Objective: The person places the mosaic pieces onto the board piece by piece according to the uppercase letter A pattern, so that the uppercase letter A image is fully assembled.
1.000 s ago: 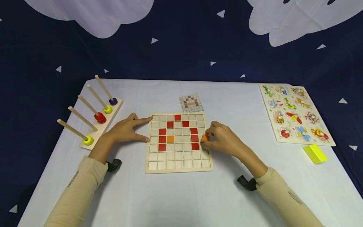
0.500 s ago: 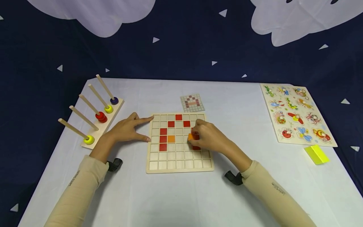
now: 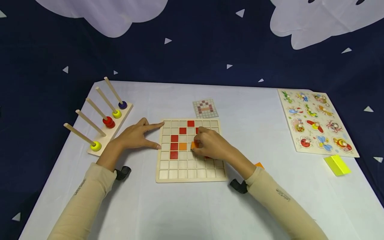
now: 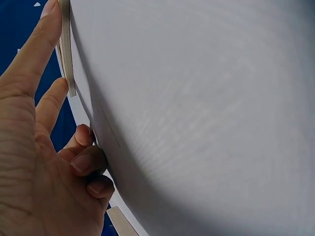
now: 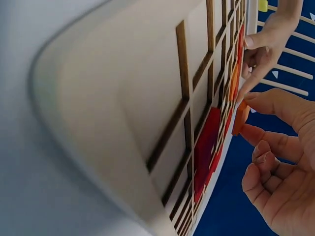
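Observation:
In the head view a wooden grid board [image 3: 180, 174] lies on the table, with several red tiles [image 3: 174, 146] and one orange tile [image 3: 182, 146] set in its squares. My right hand [image 3: 213, 145] is over the board, pinching another orange tile [image 5: 240, 118] between thumb and index finger, just above a square right of the set orange one. The hand hides some red tiles. My left hand [image 3: 135, 136] touches the board's left edge with extended thumb and index finger. Its other fingers are curled in the left wrist view.
A small pattern card [image 3: 205, 108] lies behind the board. A peg stand [image 3: 114, 128] with coloured rings is at left. At right are an insect puzzle [image 3: 318, 123] and a yellow block [image 3: 337, 165]. An orange piece [image 3: 259, 165] shows beside the right sleeve.
My right hand has carried the pinched orange tile leftward from the board's right edge to near its middle. An orange piece behind the right forearm has come into sight. The left hand stays at the edge.

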Motion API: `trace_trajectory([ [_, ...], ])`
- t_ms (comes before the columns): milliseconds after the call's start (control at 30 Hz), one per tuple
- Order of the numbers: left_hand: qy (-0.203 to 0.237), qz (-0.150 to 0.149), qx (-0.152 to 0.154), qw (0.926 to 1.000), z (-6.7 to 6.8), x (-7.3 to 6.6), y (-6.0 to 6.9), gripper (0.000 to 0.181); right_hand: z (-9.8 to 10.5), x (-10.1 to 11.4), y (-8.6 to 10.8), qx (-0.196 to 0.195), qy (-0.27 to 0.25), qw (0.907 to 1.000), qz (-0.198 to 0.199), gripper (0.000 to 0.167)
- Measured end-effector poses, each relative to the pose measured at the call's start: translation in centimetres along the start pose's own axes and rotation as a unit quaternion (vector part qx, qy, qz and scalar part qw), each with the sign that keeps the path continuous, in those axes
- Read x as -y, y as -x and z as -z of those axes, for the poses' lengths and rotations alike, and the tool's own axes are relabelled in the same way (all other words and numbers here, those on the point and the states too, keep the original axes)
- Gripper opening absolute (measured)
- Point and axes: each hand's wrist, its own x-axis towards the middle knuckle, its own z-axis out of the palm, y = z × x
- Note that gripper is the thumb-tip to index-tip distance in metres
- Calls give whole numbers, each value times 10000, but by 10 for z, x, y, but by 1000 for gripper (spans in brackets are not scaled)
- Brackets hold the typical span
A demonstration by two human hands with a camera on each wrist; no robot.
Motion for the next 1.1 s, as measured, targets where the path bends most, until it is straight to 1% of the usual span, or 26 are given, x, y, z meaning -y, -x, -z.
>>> trace_trajectory([
  [100,11,-11,-4,10000,0,-1,-1,99,-2,1,-4,59,145,9999,35,20],
  [267,4,-17,6,10000,1,-2,-2,99,-6,3,-7,191,386,9991,51,20],
  [433,-11,-17,2,10000,1,-2,-3,100,-8,4,-8,134,458,9988,94,17],
  [600,-20,-14,19,10000,0,-2,-3,100,-11,4,-7,17,326,9994,91,8],
  [800,-27,-41,6,10000,1,-3,-4,100,-12,5,-7,-58,98,9999,1,5],
  [967,-31,-43,8,10000,0,-3,-3,100,-11,5,-6,-60,29,10000,-15,11],
  [1100,-61,0,21,10000,0,-1,-2,101,-7,1,1,-175,-50,9998,-40,21],
])
